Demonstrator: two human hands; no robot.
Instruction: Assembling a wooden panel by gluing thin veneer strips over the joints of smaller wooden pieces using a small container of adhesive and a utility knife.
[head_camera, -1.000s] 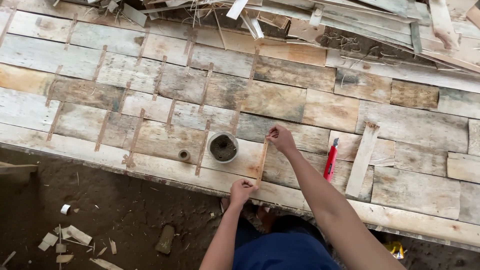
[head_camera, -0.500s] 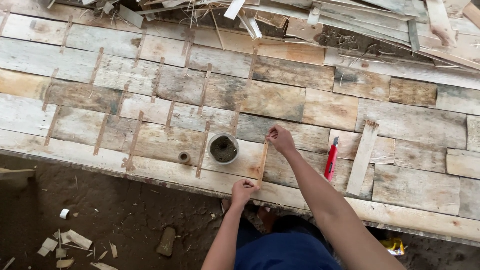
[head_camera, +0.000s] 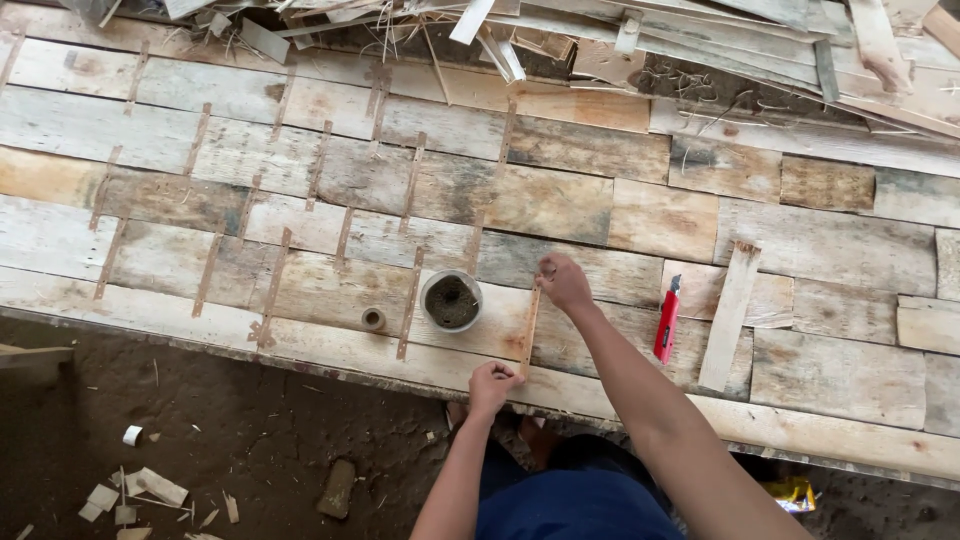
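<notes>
Thin wooden strip (head_camera: 529, 330) lies on the patched plank panel (head_camera: 600, 200), long axis running near-to-far from the person, roughly vertical in the head view, leaning slightly. Right hand (head_camera: 562, 281) sits at the strip's far end, fingers curled and pinching or pressing that tip. Left hand (head_camera: 492, 381) is at the near end by the panel's front edge, fingers closed around or on the strip end; exact grip can't be told. So each hand has one end and the strip spans between them; the left hand is nearer the body.

Round tin of dark stuff (head_camera: 451, 300) stands just left of the strip, apart from it. Small tape roll (head_camera: 373, 319) sits further left. Red utility knife (head_camera: 666, 320) lies to the right of the right forearm, parallel to the strip. Loose short board (head_camera: 730, 315) lies beyond the knife, tilted. Similar strips are already laid over the panel's joints to the left. Yellow wrapper (head_camera: 790, 492) on the dirt floor, lower right; no readable labels.
</notes>
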